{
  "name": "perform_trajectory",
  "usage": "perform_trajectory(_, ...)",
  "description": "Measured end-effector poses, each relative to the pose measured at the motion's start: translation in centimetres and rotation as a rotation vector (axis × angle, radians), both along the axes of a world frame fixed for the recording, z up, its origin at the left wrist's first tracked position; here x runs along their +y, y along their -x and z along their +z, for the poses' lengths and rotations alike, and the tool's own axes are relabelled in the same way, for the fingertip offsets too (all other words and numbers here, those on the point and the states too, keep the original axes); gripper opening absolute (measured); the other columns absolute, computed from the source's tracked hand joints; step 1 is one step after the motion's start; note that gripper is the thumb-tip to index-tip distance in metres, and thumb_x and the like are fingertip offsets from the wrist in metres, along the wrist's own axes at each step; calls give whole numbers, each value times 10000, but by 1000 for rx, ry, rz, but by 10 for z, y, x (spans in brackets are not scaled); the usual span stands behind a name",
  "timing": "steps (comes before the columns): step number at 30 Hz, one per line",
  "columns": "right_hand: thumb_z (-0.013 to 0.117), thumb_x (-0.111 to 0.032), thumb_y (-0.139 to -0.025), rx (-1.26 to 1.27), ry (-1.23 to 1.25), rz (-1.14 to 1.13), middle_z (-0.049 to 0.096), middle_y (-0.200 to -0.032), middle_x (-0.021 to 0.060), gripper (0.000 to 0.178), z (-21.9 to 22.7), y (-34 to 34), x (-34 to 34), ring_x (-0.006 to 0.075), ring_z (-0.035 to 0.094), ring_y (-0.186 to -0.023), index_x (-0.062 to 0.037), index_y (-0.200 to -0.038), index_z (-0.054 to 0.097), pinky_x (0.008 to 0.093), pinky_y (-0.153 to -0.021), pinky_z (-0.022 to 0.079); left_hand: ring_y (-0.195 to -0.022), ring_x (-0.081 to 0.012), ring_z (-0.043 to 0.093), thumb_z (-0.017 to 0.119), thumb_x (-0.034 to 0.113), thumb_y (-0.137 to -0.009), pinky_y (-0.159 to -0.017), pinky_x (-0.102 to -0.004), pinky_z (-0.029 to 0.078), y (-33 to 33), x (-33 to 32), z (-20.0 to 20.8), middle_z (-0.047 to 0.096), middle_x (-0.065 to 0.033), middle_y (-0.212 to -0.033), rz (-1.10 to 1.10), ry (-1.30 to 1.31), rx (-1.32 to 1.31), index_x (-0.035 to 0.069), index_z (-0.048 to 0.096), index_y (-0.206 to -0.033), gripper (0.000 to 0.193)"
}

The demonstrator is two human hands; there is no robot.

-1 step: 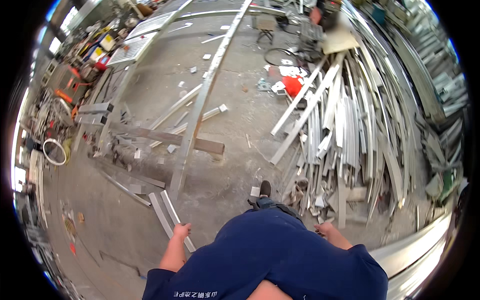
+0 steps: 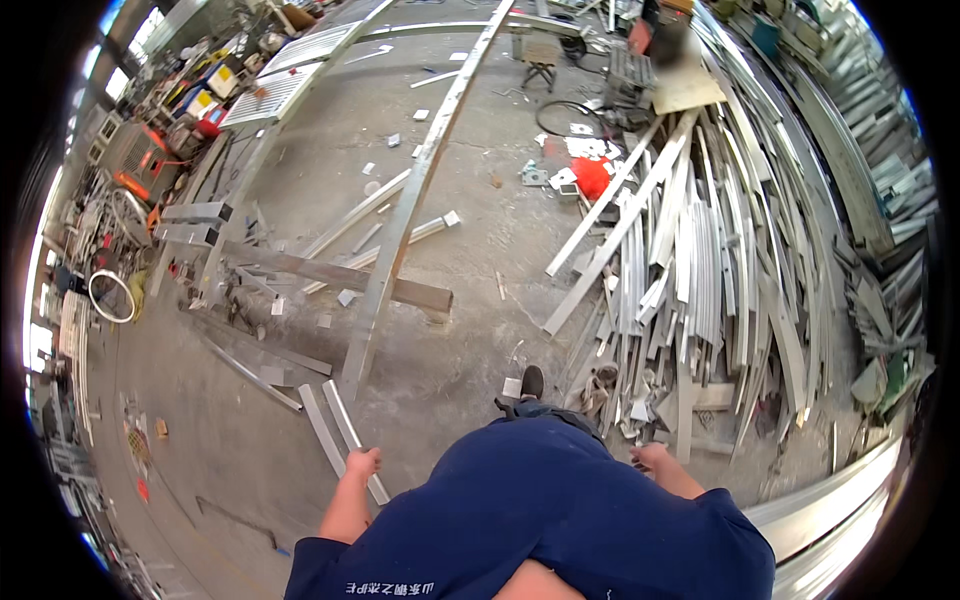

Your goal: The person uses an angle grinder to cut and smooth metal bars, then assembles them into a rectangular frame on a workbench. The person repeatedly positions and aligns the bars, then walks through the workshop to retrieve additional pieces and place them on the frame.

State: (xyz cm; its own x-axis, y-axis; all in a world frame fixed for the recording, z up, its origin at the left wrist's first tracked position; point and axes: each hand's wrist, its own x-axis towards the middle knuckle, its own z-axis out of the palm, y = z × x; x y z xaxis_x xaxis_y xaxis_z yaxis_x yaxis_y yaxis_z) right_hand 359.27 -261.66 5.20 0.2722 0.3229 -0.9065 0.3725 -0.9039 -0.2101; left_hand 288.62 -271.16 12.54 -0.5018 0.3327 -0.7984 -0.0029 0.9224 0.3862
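My left hand (image 2: 364,462) hangs low beside my body with its fingers curled in. Behind it, a pale metal bar (image 2: 342,415) passes along the floor, and a second flat bar (image 2: 319,425) lies beside that one. Whether the curled fingers grip anything, I cannot make out. On the other side, my right hand (image 2: 653,457) hangs with loosely bent fingers a little apart and nothing visible in them. The nearest things to it are scrap pieces (image 2: 640,408) at the near end of a heap of metal profiles (image 2: 700,260).
One long metal beam (image 2: 400,225) runs away from me across the floor, crossing over a shorter brown-grey beam (image 2: 330,270). A red bag-like item (image 2: 591,177) lies beside the heap. Far left stands an orange-fronted machine (image 2: 145,160). Wide metal lengths (image 2: 830,505) lie at the near right.
The far part of the view has shifted slightly down and to the right. Both hands keep their places.
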Motion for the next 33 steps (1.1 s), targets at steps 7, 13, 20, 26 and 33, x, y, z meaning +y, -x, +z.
perform_trajectory(7,666,-270,-877,100,-321,50,649,-776,108,307,13,44,242,203,624,-608,30,-938,639,353,-562,517,-678,-204,646,676,236,-826,-612,-350,516,-29,5,-20,679,-128,-822,94,67,-10,-73,674,-944,331)
perform_trajectory(13,660,-283,-885,128,-356,341,676,-834,109,335,23,106,376,179,630,-649,37,-987,659,338,-593,527,-657,-196,645,679,274,-822,-599,-352,511,-53,58,-44,675,-95,-788,-51,56,-116,-30,696,-924,321)
perform_trajectory(20,682,-296,-879,45,-178,601,704,-915,103,374,58,163,477,181,667,-760,32,-1059,673,326,-677,548,-620,-206,643,658,240,-817,-572,-353,522,-20,151,-99,668,-106,-726,244,191,-234,-9,669,-793,250)
perform_trajectory(26,665,-257,-894,16,-216,339,688,-893,122,362,72,165,583,201,644,-683,43,-1096,645,336,-622,536,-709,-261,675,686,276,-803,-670,-383,537,50,311,-107,701,-173,-799,51,92,-24,-39,700,-916,335)
perform_trajectory(33,694,-284,-875,41,66,405,672,-879,109,386,7,190,707,205,632,-676,32,-1095,654,355,-599,534,-905,-304,681,704,334,-812,-803,-390,516,131,561,-36,703,-202,-963,-111,-158,218,-37,659,-1089,465)
